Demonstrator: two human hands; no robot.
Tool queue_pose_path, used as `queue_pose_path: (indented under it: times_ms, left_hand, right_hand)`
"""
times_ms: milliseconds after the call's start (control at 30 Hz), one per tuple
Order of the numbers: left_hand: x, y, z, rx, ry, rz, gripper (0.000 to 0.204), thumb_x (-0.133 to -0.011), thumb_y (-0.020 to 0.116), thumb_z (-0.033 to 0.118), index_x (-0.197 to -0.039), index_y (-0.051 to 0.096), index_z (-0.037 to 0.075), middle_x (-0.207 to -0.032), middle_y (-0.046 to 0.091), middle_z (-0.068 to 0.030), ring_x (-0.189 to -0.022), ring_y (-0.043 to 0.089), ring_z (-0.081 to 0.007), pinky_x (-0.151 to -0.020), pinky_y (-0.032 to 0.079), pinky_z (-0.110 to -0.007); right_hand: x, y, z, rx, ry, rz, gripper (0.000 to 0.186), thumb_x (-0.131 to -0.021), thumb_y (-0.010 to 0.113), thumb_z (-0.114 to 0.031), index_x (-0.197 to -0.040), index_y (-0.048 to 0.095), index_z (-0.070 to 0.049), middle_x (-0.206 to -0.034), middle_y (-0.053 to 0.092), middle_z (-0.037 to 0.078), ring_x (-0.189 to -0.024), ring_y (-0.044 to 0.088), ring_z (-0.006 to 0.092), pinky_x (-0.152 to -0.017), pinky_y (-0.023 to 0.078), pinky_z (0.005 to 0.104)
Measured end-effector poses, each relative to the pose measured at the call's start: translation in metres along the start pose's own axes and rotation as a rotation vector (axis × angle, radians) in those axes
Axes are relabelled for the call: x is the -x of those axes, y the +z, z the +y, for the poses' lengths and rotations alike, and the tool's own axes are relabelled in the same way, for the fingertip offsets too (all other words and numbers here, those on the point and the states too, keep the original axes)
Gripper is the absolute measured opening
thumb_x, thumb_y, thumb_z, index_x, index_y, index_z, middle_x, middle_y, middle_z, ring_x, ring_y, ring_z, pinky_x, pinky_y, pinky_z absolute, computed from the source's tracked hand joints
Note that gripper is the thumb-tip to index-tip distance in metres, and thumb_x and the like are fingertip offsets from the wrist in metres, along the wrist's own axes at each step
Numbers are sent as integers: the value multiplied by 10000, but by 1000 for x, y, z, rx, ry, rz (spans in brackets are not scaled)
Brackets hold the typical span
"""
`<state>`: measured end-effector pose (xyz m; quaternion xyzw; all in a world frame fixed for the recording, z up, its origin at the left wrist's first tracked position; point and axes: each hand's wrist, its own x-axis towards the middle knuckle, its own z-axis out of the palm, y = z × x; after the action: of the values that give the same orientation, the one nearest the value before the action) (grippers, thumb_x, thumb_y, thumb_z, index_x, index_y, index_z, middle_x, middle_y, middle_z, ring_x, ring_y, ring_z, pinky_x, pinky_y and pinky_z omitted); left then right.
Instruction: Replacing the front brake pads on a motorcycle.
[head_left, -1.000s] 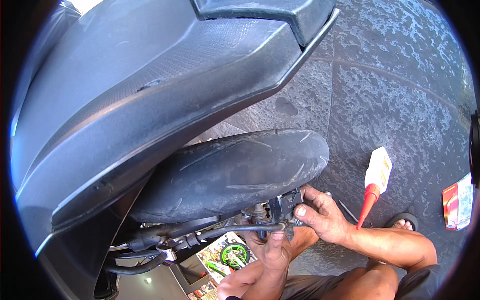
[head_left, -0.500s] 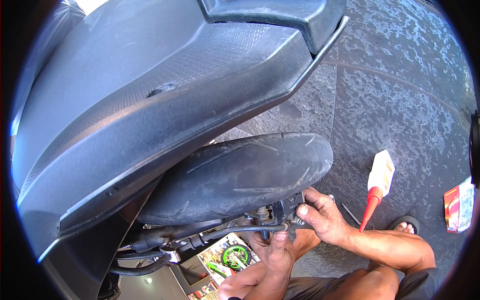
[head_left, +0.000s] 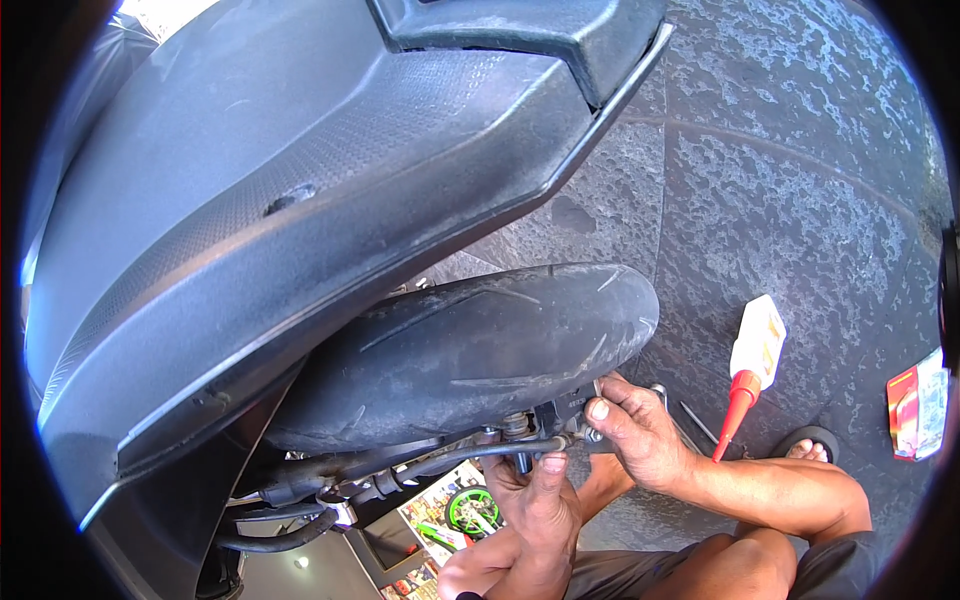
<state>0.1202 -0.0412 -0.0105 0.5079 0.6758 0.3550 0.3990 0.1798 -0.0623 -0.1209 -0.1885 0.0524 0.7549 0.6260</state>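
Observation:
A dark brake caliper with a black hose bolted to it sits beside a black tire. My right hand closes on the caliper's outer end, thumb on the near side close to the hose bolt, fingers partly hidden behind. Below the hose, my left hand grips the caliper's underside, its thumb pointing up by the hose and its fingers around a short dark cylindrical part. The fingertips of that hand are partly hidden by the hose.
Large dark body panels of the motorbike overhang the tire. On the grey floor lie a white bottle with a red nozzle, a metal tool and a red and white package. A sandaled foot rests beyond my right forearm.
The view has shifted slightly, so the motorbike sits a little further left. Both hands keep their hold on the caliper, with my left thumb slightly lowered toward the left.

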Motion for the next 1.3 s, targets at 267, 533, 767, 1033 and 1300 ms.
queue_pose_path:
  times_ms: [267, 533, 767, 1033, 1300]
  left_hand:
    - [0, 10, 14, -36, -14, 28, 670, -792, 807, 64, -1360, 459, -8, -1253, 590, -99, -1121, 599, -221, -1011, 479, -367]
    - [2, 13, 19, -96, -35, 64, 696, -771, 816, 30, -1366, 462, -35, -1235, 592, -98, -1110, 587, -194, -1012, 447, -331]
    - [2, 10, 19, -150, -54, 67, 711, -778, 814, 75, -1376, 458, -71, -1245, 600, -109, -1117, 586, -201, -1028, 430, -336]
    - [0, 9, 11, -128, 8, 14, 675, -824, 808, 184, -1352, 470, -68, -1187, 636, -123, -1053, 632, -214, -960, 498, -338]
    - [-1, 9, 10, -158, 34, 42, 666, -820, 820, 208, -1330, 489, -63, -1177, 642, -124, -1064, 630, -222, -974, 493, -350]
  right_hand:
    - [-1, 10, 9, -179, 20, 24, 481, -1003, 559, -356, -1241, 612, 58, -1231, 582, 141, -1182, 511, 213, -1024, 383, 358]
    - [-3, 12, 8, -328, 70, 23, 442, -972, 606, -311, -1183, 626, 77, -1133, 564, 82, -1037, 498, 136, -892, 385, 293]
    - [-2, 14, 5, -363, 123, 21, 405, -977, 601, -319, -1118, 642, 59, -1186, 574, 91, -1059, 513, 149, -910, 406, 315]
    - [-3, 6, 12, -216, 32, -5, 451, -998, 565, -354, -1193, 644, 45, -1192, 581, 157, -1145, 538, 231, -1015, 390, 361]
    - [-6, 3, 8, -136, 39, -44, 465, -997, 565, -381, -1159, 661, 44, -1168, 604, 169, -1147, 540, 240, -1018, 390, 384]
